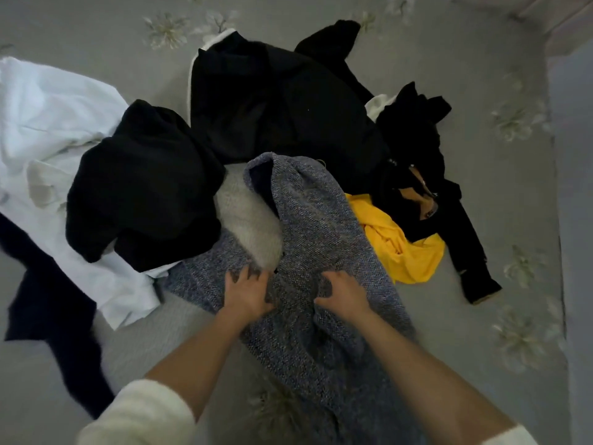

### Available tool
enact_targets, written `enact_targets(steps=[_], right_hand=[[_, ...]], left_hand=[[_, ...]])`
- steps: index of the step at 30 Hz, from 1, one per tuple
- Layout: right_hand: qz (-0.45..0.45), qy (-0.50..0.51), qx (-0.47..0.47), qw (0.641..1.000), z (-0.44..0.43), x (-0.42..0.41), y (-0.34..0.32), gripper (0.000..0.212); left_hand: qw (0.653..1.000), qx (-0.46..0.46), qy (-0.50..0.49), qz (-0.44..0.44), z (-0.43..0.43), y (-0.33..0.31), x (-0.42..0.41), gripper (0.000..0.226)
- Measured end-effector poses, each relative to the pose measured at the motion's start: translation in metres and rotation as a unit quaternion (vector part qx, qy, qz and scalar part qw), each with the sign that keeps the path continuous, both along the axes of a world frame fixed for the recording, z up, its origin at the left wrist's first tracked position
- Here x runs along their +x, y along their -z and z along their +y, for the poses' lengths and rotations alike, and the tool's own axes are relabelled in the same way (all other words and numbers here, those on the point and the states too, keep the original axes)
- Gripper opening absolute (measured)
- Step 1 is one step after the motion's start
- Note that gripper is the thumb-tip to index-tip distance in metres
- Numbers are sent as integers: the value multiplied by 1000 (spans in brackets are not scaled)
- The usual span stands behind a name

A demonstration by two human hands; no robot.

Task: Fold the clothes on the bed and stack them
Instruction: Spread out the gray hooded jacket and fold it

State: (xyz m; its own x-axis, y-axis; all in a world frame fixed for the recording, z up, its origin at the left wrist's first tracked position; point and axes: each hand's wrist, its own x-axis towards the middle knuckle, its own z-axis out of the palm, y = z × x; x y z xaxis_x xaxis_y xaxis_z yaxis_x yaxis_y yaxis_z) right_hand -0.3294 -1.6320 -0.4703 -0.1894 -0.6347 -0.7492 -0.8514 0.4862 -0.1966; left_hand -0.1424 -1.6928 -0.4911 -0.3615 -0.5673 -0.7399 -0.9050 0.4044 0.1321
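Bed [481, 59] | left hand [247, 292] fingers [245, 273] spread on grey knit [314, 220] — right hand [345, 295] clutching

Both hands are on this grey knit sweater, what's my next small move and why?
Probably drag the grey knit sweater toward you and spread it flat. It lies bunched against a cream garment, with black clothes crowding its far end. Your left hand rests on it and your right hand grips it.
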Motion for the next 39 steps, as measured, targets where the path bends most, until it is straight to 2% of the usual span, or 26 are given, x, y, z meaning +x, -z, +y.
enact_targets(steps=[2, 4, 6, 8, 10, 12, 13, 15, 17, 18, 20, 23, 25, 27, 30, 32, 33, 36, 39], right_hand=[[11, -32, -35, 999, 8, 8, -4, 60], [9, -84, -73, 994, 16, 20, -8, 55], [7, -143, -99, 985, 29, 38, -12, 57], [54, -198, -146, 968, 42, 59, -13, 68], [113, -175, -176, 962, 56, 80, -16, 78], [134, -105, -212, 962, 63, 92, -26, 79], [148, -68, -240, 957, 64, 93, -33, 74], [163, -10, -317, 934, 65, 88, -52, 50], [127, 47, -384, 913, 68, 76, -70, 17], [109, 94, -406, 902, 70, 68, -84, 12], [97, 201, -431, 875, 77, 38, -117, 16], [89, 391, -458, 794, 107, -43, -176, 21], [119, 505, -468, 715, 145, -108, -208, 21], [139, 587, -441, 665, 189, -151, -220, 25], [167, 619, -321, 697, 234, -165, -203, 46], [186, 603, -278, 724, 245, -150, -188, 58], [167, 588, -285, 738, 245, -137, -184, 54], [68, 529, -290, 794, 236, -98, -162, 18], [56, 423, -224, 876, 221, -83, -123, 14]], left_hand=[[997, -16, 54, -43, 0, 1, 6, 38], [997, -29, 60, -30, 1, -1, 12, 22], [1000, -18, -9, 13, 2, -7, 16, 20], [989, -4, -117, 85, 2, -18, 16, 18], [970, 26, -182, 162, 4, -38, 13, 14], [939, 76, -224, 251, 9, -61, 6, 7], [918, 106, -246, 293, 13, -76, 2, 11], [886, 152, -262, 350, 21, -107, -6, 25], [867, 170, -248, 397, 29, -134, -15, 27], [858, 169, -240, 421, 33, -147, -18, 22], [841, 139, -237, 466, 37, -170, -22, 15], [813, 87, -275, 507, 40, -186, -19, 22], [825, 61, -276, 490, 44, -184, -16, 25], [846, 50, -277, 453, 51, -171, -14, 28], [875, 73, -261, 401, 68, -145, -18, 28], [895, 94, -234, 369, 82, -129, -23, 24], [901, 106, -224, 355, 89, -122, -26, 23], [919, 121, -211, 309, 104, -103, -33, 22], [931, 115, -219, 268, 109, -81, -33, 21]])
